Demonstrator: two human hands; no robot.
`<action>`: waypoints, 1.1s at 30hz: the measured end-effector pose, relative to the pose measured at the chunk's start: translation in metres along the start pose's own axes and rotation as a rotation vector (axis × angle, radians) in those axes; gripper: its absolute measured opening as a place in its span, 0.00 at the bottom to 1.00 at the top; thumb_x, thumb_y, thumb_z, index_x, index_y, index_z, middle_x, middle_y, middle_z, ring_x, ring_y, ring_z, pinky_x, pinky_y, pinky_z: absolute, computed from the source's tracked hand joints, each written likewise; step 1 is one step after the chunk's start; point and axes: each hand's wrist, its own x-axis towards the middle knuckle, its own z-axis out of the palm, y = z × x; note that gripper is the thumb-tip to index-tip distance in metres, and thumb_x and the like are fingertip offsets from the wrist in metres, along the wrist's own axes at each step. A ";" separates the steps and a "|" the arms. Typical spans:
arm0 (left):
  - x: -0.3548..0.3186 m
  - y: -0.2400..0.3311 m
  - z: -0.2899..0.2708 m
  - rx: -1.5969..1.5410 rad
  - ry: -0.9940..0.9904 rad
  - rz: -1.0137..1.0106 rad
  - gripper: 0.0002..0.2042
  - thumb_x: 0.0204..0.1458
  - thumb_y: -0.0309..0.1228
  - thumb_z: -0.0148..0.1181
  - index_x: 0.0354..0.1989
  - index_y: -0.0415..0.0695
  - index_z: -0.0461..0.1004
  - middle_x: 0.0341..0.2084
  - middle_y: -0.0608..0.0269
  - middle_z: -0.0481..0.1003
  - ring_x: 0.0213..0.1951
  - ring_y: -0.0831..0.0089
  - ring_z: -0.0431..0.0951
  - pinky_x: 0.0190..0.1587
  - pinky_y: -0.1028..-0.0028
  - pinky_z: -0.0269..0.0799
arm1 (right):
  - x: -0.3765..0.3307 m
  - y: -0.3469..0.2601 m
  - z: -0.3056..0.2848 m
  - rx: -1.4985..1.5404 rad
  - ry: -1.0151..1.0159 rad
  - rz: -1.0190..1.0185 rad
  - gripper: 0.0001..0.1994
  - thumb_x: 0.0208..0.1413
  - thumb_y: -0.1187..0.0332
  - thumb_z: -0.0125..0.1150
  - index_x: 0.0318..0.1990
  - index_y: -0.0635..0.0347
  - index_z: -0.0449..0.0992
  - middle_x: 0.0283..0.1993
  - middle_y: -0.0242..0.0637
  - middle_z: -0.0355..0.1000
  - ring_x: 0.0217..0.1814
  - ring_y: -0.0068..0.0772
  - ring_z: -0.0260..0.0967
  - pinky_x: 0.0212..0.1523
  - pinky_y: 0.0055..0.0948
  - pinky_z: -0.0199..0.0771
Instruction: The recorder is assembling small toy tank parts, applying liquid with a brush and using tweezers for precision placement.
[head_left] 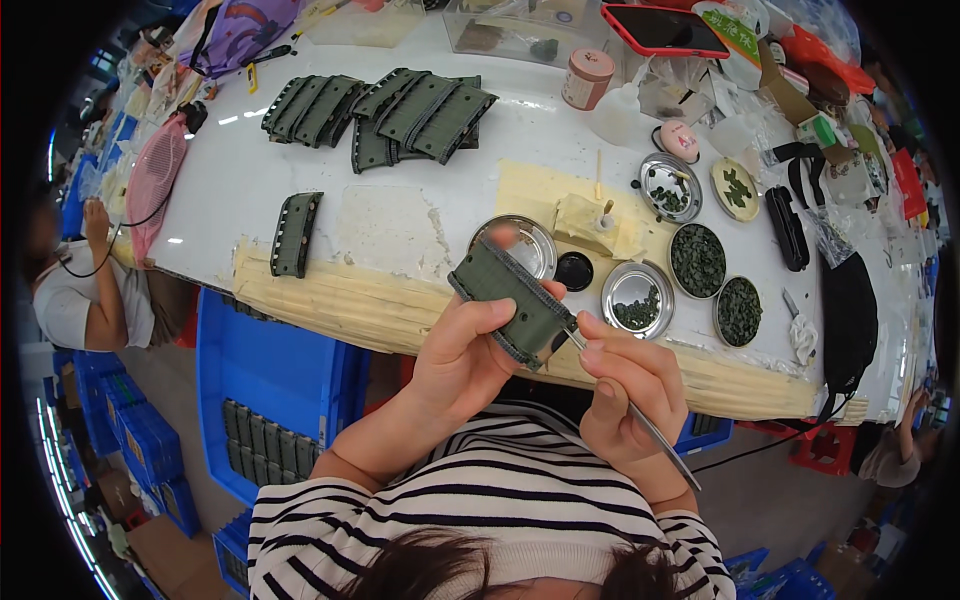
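Note:
My left hand (455, 350) holds up a dark green curved plastic panel (500, 295) with ridged edges, its thumb lying on the face. Pinched in my right hand (635, 390) is a pair of slim metal tweezers (655, 436), whose tip meets the panel's right edge. Whether the tip grips a small piece cannot be made out. Behind the panel, a shallow metal dish (530, 240) is partly hidden. Just beyond my right hand stands another metal dish (638, 300) with small dark green pieces, beside two fuller round containers (697, 260) of such pieces.
Stacks of similar panels (425, 110) lie at the back left, with a single panel (296, 235) nearer the edge. A tape-covered block (600, 225) stands mid-table beside a black round lid (574, 271). Below the table edge is a blue bin (270, 350) holding more panels.

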 end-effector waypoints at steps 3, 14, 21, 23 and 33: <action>0.000 0.000 -0.001 -0.006 -0.014 -0.009 0.30 0.54 0.27 0.51 0.65 0.58 0.51 0.50 0.49 0.69 0.53 0.64 0.72 0.51 0.64 0.73 | 0.000 0.000 0.000 -0.001 -0.006 0.000 0.07 0.53 0.80 0.60 0.40 0.69 0.76 0.39 0.47 0.74 0.44 0.46 0.77 0.40 0.29 0.80; 0.003 0.013 0.010 -0.014 -0.063 -0.022 0.28 0.58 0.30 0.50 0.67 0.48 0.51 0.54 0.48 0.68 0.55 0.64 0.72 0.55 0.67 0.73 | -0.002 0.001 -0.012 0.345 0.073 0.112 0.18 0.62 0.56 0.54 0.44 0.65 0.72 0.42 0.45 0.70 0.48 0.47 0.75 0.46 0.34 0.77; 0.007 0.023 -0.004 -0.552 -0.136 -0.111 0.34 0.55 0.51 0.56 0.63 0.42 0.57 0.49 0.54 0.64 0.44 0.70 0.74 0.52 0.72 0.77 | -0.002 0.001 -0.017 0.195 0.007 0.063 0.15 0.58 0.59 0.59 0.45 0.60 0.73 0.43 0.43 0.71 0.46 0.42 0.76 0.42 0.30 0.76; 0.008 0.025 -0.007 -0.706 -0.135 -0.203 0.34 0.52 0.51 0.59 0.60 0.38 0.60 0.45 0.57 0.64 0.41 0.73 0.74 0.52 0.71 0.77 | 0.003 -0.002 -0.015 0.107 -0.031 -0.001 0.16 0.52 0.64 0.65 0.46 0.60 0.74 0.43 0.43 0.73 0.45 0.39 0.76 0.42 0.28 0.76; 0.010 0.023 -0.004 -0.754 -0.112 -0.232 0.32 0.51 0.50 0.61 0.55 0.35 0.65 0.45 0.58 0.64 0.42 0.74 0.74 0.51 0.74 0.77 | 0.016 -0.014 -0.009 0.027 -0.109 -0.067 0.18 0.48 0.67 0.69 0.47 0.59 0.76 0.47 0.43 0.74 0.42 0.36 0.75 0.40 0.27 0.77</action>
